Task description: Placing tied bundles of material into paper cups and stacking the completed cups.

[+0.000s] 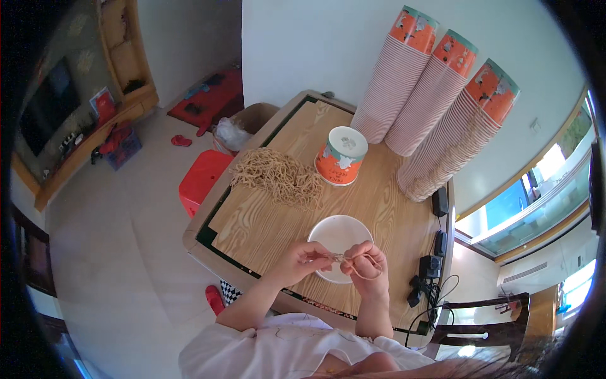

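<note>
Basically, the largest thing here is the wood-grain table [265, 234], with three tall stacks of nested paper tubs with orange-and-green printed sides [427, 104] standing toward its far right corner; they look tilted, though the lens bends edges, so whether they truly lean is hard to tell. If they do, a bump to the table could tip them. By the left edge lies a loose heap of tan twisted twine [278, 177]; tugging one length from it could snarl the rest. Between heap and stacks sits an upturned orange-and-green paper tub with a pale base [341, 165], and close to the near edge is a round white open container [341, 230], partly hidden by the hands; a dropped forearm could knock it. Black cables [432, 294] lie along the right edge, where a sleeve might catch. The left hand [298, 261] has thumb and forefinger pinched together on a thin tan twine strand [339, 258], in front of the white container; the right hand [369, 265] has its fingers curled closed around the same strand, a loop hanging out below them. Smallest of all, that strand could slip or slacken should either pinch loosen or the two pull unevenly.
</note>
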Motion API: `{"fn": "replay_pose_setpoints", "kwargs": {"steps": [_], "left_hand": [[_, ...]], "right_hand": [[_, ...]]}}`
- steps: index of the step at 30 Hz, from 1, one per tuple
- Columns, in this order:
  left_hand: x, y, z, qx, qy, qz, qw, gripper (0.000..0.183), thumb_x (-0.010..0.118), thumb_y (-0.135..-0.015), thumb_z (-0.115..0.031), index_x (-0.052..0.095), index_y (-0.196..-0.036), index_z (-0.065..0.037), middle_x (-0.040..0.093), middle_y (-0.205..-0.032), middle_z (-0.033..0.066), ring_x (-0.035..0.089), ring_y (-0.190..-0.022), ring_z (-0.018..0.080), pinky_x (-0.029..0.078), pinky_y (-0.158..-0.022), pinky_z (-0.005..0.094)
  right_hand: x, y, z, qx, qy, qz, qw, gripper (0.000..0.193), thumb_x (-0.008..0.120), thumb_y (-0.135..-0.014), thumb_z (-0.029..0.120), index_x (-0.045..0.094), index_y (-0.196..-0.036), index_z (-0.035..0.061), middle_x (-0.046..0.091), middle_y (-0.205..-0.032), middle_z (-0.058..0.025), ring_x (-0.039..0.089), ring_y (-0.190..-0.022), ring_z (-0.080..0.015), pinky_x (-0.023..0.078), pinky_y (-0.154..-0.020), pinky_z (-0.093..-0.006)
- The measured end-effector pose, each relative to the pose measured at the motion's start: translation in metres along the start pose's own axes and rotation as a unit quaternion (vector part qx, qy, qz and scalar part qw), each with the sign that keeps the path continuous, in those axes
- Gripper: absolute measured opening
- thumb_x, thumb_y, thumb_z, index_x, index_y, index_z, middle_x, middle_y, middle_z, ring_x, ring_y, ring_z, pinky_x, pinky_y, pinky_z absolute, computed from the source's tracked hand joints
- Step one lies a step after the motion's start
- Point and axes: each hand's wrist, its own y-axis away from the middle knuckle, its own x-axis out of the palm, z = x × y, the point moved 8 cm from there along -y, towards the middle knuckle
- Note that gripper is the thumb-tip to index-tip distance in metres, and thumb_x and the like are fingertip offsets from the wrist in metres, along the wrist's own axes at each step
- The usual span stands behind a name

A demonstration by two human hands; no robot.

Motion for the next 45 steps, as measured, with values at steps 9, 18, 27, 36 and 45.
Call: {"fn": "replay_pose_setpoints", "kwargs": {"steps": [9, 18, 27, 36, 45], "left_hand": [[-0.008, 0.011, -0.022, 0.055, 0.014, -0.127, 0.99, 0.012, 0.056, -0.085, -0.006, 0.064, -0.092, 0.001, 0.064, -0.079, 0.004, 0.056, -0.067, 0.0076, 0.046, -0.062, 0.02], [0.014, 0.021, -0.057, 0.188, -0.177, -0.127, 0.958, 0.015, 0.063, -0.079, -0.006, 0.064, -0.094, -0.004, 0.063, -0.08, 0.0033, 0.059, -0.07, 0.0091, 0.047, -0.059, 0.0217], [0.018, 0.021, -0.05, 0.173, -0.151, -0.094, 0.969, 0.015, 0.06, -0.082, -0.005, 0.062, -0.097, -0.003, 0.061, -0.084, 0.0029, 0.058, -0.075, 0.0098, 0.049, -0.063, 0.0225], [0.002, 0.005, -0.008, 0.026, 0.333, -0.046, 0.941, 0.012, 0.048, -0.089, -0.014, 0.056, -0.087, -0.006, 0.056, -0.085, 0.0041, 0.055, -0.082, 0.014, 0.045, -0.078, 0.0307], [-0.024, 0.019, -0.04, 0.117, 0.514, 0.031, 0.849, 0.023, 0.042, -0.091, -0.025, 0.054, -0.081, -0.009, 0.047, -0.069, 0.0011, 0.042, -0.064, 0.0136, 0.036, -0.071, 0.0299]], "right_hand": [[0.019, 0.035, 0.022, -0.115, -0.186, 0.326, 0.92, 0.026, 0.061, -0.082, 0.027, 0.049, -0.067, 0.0089, 0.052, -0.063, -0.0045, 0.046, -0.057, -0.0143, 0.034, -0.049, -0.0281], [-0.001, 0.023, 0.018, -0.129, 0.192, 0.006, 0.973, 0.02, 0.071, -0.07, 0.002, 0.054, -0.082, 0.0008, 0.053, -0.078, -0.0047, 0.05, -0.073, -0.0132, 0.039, -0.066, -0.0268], [0.005, 0.025, 0.023, -0.171, 0.392, -0.04, 0.903, 0.017, 0.067, -0.069, -0.006, 0.057, -0.079, 0.0025, 0.057, -0.08, -0.0065, 0.053, -0.078, -0.018, 0.041, -0.072, -0.0299], [0.01, 0.027, 0.019, -0.147, 0.353, 0.045, 0.923, 0.013, 0.068, -0.067, -0.003, 0.057, -0.074, 0.0015, 0.058, -0.074, -0.0078, 0.054, -0.074, -0.0219, 0.042, -0.068, -0.0331], [-0.004, 0.035, 0.044, -0.141, -0.113, 0.173, 0.968, 0.026, 0.067, -0.071, 0.008, 0.042, -0.066, 0.0102, 0.044, -0.061, -0.0026, 0.041, -0.052, -0.0143, 0.032, -0.046, -0.0265]]}}
